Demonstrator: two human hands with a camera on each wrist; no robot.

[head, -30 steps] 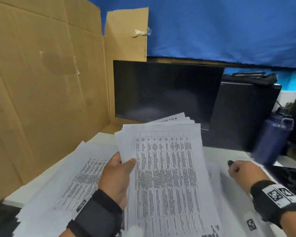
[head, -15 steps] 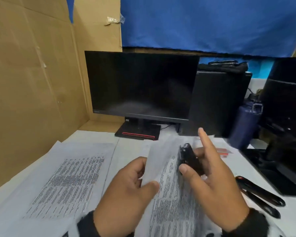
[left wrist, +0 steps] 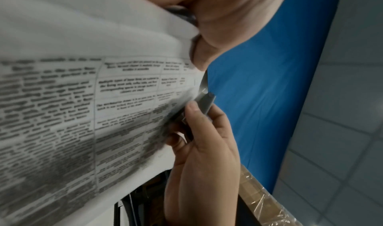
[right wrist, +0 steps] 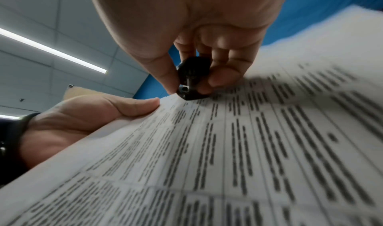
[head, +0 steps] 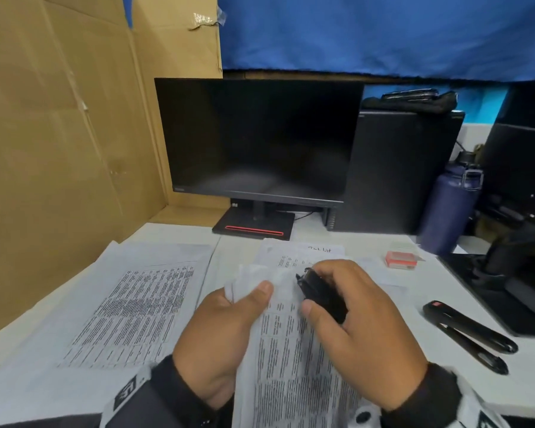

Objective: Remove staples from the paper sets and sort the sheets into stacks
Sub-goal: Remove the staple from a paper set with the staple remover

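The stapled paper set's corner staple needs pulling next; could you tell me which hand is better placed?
Right. The right hand already grips the small black staple remover at the corner of the printed white paper set, which the left hand holds steady.

Stapler (head: 468, 333) right of paper set (head: 294, 366)

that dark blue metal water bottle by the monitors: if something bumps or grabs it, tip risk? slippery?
The tall, narrow dark blue metal water bottle stands upright on the white desk, so a high sideways bump could probably tip it. Its smooth wall looks somewhat slippery; the lid handle seems the safer grab. How full it is, hence its weight, cannot be told.
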